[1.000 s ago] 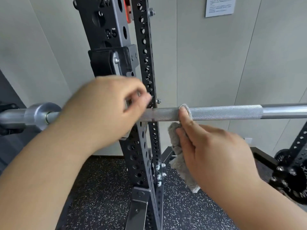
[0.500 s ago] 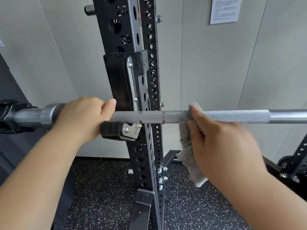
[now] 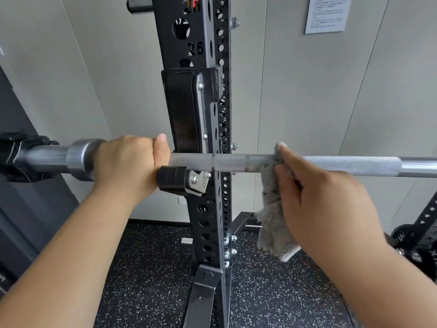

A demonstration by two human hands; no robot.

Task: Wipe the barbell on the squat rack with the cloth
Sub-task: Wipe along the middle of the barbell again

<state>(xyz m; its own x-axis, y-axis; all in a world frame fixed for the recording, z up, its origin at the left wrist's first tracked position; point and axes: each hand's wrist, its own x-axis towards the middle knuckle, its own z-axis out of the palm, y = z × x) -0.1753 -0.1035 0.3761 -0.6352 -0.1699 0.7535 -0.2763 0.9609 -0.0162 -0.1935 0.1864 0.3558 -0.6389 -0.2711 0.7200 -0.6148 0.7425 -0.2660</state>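
A steel barbell (image 3: pixel 350 165) with a knurled shaft runs across the view and lies in the J-hook (image 3: pixel 182 181) of the black squat rack upright (image 3: pixel 205 221). My left hand (image 3: pixel 127 162) grips the bar just left of the hook, beside the sleeve collar. My right hand (image 3: pixel 314 192) holds a grey cloth (image 3: pixel 272 221) against the bar to the right of the upright, fingers curled over it. The cloth's lower part hangs loose below the bar.
A black collar clamp (image 3: pixel 21 157) sits on the bar's left sleeve. A weight plate (image 3: pixel 411 245) on another rack post shows at the lower right. Speckled black rubber floor (image 3: pixel 153 268) lies below, a grey wall with a paper notice (image 3: pixel 327 14) behind.
My left hand came down from in front of the upright and gripped the bar left of the hook. My right hand slid the cloth a little to the right along the bar.
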